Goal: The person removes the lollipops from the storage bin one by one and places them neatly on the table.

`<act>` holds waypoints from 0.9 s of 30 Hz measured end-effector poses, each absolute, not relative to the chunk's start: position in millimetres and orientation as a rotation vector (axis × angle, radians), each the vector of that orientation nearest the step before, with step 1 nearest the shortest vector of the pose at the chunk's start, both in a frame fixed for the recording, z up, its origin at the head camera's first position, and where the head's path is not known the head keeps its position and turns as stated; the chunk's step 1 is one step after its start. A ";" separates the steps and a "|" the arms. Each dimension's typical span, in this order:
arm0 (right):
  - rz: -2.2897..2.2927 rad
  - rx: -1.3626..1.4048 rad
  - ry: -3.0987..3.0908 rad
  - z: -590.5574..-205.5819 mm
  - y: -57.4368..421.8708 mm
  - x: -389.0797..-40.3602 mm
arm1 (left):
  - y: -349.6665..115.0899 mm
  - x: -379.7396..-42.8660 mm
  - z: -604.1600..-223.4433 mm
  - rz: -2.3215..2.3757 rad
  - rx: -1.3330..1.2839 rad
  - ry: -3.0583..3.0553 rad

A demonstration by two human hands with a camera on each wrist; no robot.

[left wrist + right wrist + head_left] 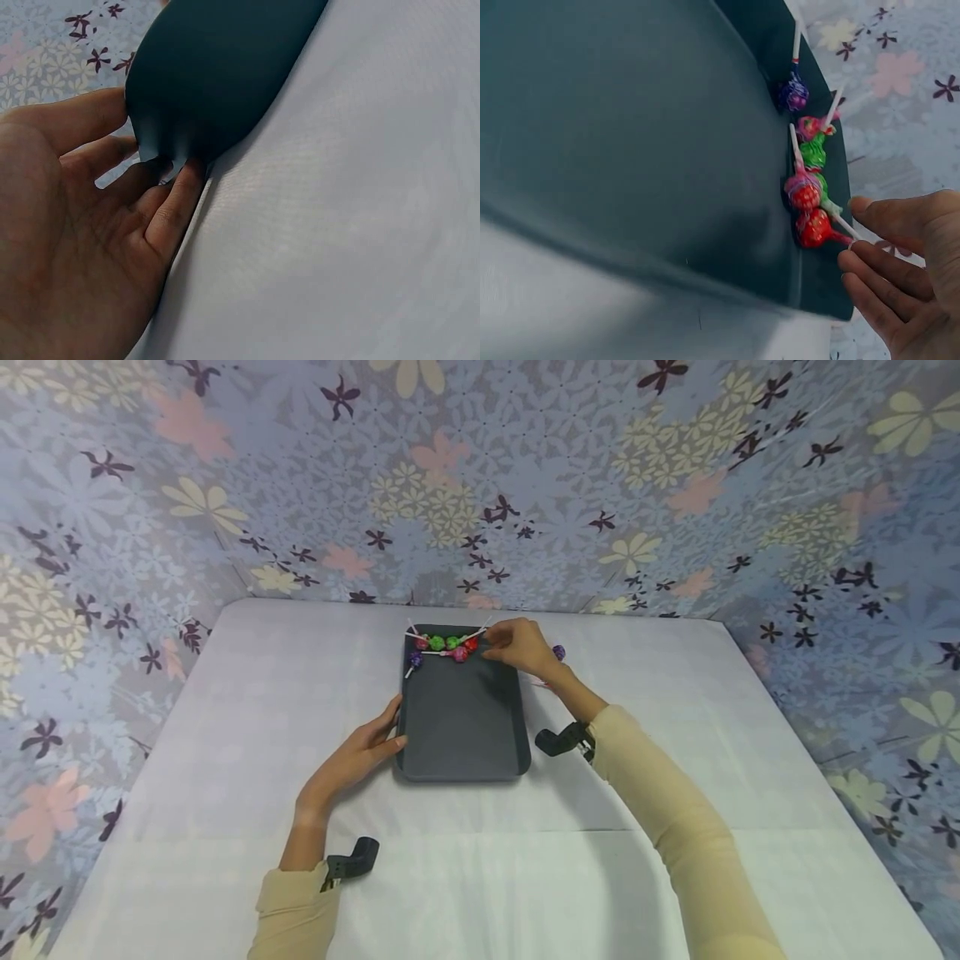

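A dark rectangular tray (465, 718) lies on the white-covered table. My left hand (363, 752) grips its left side, thumb at the rim and fingers against the outer wall (180, 135). Several wrapped lollipops cluster along the tray's far end: a purple one (416, 658) in the left corner, green ones (437, 644), a pink one (460, 654) and a red one (812, 229). My right hand (522, 647) is over the far right corner, thumb and fingers parted around the sticks of the red and green lollipops, fingertips right at the red one's stick.
Right of the tray, a purple lollipop (558, 652) lies on the table, partly behind the right hand. A thin stick (539, 683) shows beside the right wrist. Flower-patterned fabric (480, 485) rises behind the table and at both sides.
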State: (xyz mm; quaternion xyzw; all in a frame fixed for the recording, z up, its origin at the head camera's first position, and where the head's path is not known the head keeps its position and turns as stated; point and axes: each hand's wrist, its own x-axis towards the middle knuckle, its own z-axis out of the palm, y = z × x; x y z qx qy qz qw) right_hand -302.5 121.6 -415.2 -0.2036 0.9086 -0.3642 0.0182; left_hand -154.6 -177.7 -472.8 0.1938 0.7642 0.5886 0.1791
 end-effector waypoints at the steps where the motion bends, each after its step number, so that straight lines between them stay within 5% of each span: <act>1: -1.117 -0.634 2.826 -416.2 118.9 -303.6 | -177.5 -154.2 -472.2 1.663 0.541 2.162; 27: -0.874 -0.634 2.855 -434.9 70.7 -320.2 | -177.3 -154.5 -475.7 1.663 0.534 2.171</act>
